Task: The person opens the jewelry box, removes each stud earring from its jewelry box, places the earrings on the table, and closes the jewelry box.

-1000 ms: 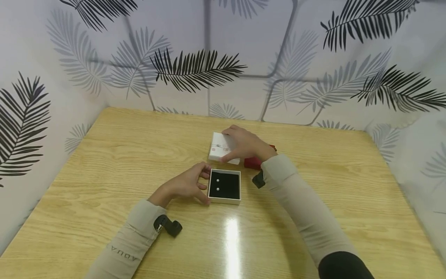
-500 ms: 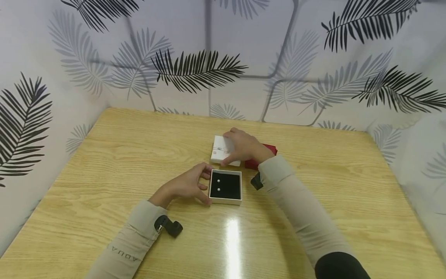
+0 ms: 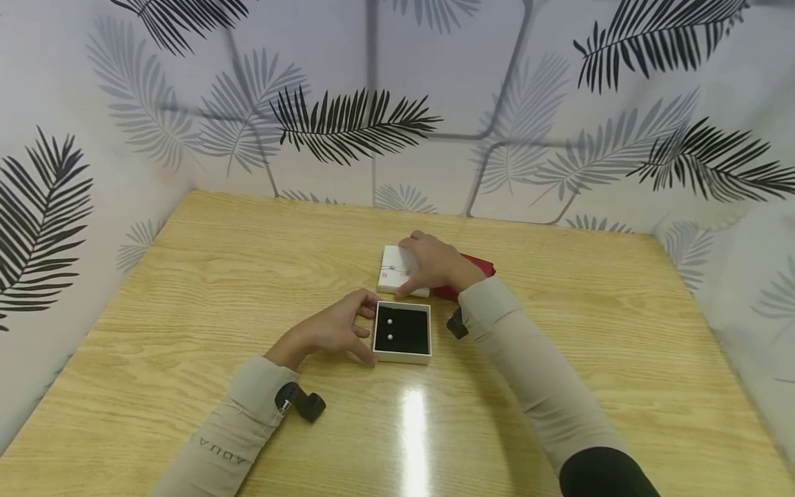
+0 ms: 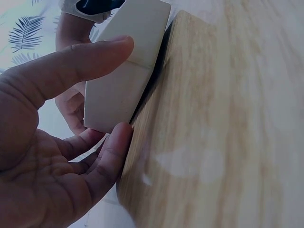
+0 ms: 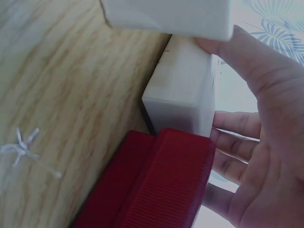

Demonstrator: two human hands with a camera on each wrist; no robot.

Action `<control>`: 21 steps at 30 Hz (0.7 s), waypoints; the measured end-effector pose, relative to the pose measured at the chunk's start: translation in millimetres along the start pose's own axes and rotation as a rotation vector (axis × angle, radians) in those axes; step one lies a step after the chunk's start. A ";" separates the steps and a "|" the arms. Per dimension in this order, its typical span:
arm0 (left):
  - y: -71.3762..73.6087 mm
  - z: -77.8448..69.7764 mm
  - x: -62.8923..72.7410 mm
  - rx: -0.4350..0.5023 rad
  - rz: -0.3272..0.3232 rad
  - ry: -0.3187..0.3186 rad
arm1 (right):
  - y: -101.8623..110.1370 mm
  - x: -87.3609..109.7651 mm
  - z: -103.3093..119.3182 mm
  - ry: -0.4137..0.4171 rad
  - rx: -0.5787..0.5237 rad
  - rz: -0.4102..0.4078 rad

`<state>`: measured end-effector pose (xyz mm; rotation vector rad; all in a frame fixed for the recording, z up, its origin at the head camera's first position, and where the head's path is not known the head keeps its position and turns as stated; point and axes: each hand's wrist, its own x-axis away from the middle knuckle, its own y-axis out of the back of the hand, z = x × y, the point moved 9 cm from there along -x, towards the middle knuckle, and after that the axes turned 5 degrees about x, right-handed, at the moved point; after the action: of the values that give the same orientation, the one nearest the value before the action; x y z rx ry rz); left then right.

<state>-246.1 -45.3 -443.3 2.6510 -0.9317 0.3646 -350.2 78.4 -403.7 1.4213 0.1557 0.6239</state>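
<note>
A small white box (image 3: 402,358) sits uncovered on the table, its black insert (image 3: 411,330) bearing two pearl earrings (image 3: 390,329). My left hand (image 3: 332,326) holds this box from its left side, thumb at the near corner and fingers at the far one. Just behind it, my right hand (image 3: 435,262) grips a white box lid (image 3: 391,270) printed with a thin line and a small red mark. In the right wrist view, the thumb is on one end of the lid (image 5: 178,90) and the fingers lie along its far side. My palm partly covers the lid.
Beside the lid, partly under my right wrist, lies a red object (image 3: 481,264) with a ribbed face. A wood-grain table (image 3: 248,255) runs back to a leaf-patterned wall (image 3: 435,90). A glare streak (image 3: 414,442) crosses the near tabletop.
My right hand has brought the lid slightly nearer to me, toward the open box. More of the red object shows now. My left hand and the box have hardly moved.
</note>
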 end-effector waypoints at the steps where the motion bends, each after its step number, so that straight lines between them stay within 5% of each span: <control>1: 0.1 0.3 -0.1 -0.002 -0.001 -0.001 | -0.4 -0.1 0.1 -0.002 0.001 0.002; 12: -2.1 2.2 -1.4 -0.014 0.006 -0.006 | -6.5 0.1 -2.1 0.003 -0.016 -0.001; 21: -1.6 4.7 -2.2 -0.030 0.000 -0.018 | 15.7 12.9 7.3 0.055 -0.002 -0.113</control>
<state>-246.1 -44.6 -448.6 2.6315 -0.9356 0.3253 -341.0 78.7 -384.2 1.3835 0.2769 0.5701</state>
